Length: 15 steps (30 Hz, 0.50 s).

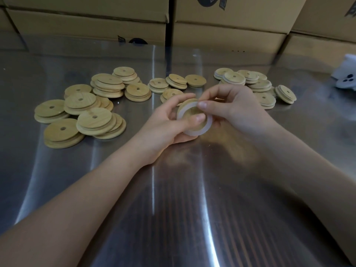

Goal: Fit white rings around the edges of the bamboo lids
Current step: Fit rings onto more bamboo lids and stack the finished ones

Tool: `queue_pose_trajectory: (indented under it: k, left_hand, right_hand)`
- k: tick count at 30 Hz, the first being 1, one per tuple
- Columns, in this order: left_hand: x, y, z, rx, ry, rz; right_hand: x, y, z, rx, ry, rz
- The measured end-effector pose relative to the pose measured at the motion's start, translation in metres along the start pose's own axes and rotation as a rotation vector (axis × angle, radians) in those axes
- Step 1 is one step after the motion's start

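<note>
Head view: the held bamboo lid point(189, 108) is the reference point for all positions below. It is raised above the steel table point(173, 199), tilted toward the camera, between both hands. The left hand point(167, 124) cups it from below and from the left, with the thumb pressed on the near face. The right hand point(229, 108) pinches the white ring point(194, 120) between thumb and forefinger at the upper right of the lid. The ring already lies around the near face and lower rim; whether it sits in the groove along the far edge cannot be told.

Step in hand: seating one ring on one lid, judged partly done.

Next move, as a judgement: stretch the pinched section over the remaining edge and run a fingertip around the rim until the ring lies flat, while the left hand prevents the lid from turning.

Left of the held lid and beyond it, loose lids point(82, 112) lie in overlapping heaps. Beyond it to the right lies a second heap point(254, 83). Cardboard boxes point(221, 33) stand behind both heaps.
</note>
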<state>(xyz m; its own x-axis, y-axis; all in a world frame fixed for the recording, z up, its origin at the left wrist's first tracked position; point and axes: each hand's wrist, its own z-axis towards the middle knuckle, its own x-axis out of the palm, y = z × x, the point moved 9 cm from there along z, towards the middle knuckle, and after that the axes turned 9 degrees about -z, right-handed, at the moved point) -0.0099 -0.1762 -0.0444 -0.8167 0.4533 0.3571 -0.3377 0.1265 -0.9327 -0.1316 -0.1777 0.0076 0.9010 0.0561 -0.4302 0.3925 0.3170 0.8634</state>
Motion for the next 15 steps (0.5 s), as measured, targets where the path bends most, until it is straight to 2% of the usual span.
queue_pose_trajectory:
  k: [5, 11, 15]
  left_hand:
    - [-0.0011, -0.0011, 0.001, 0.051, -0.001, 0.052]
    - [0.0007, -0.001, 0.0006, 0.064, 0.0, 0.096]
    - [0.0013, -0.009, -0.0017, 0.175, -0.018, 0.176]
  right_hand:
    - [-0.0027, 0.004, -0.0013, -0.024, -0.098, -0.048]
    - [-0.0054, 0.0031, -0.001, -0.032, -0.118, -0.082]
    - [-0.0082, 0.007, -0.0005, -0.074, -0.121, -0.108]
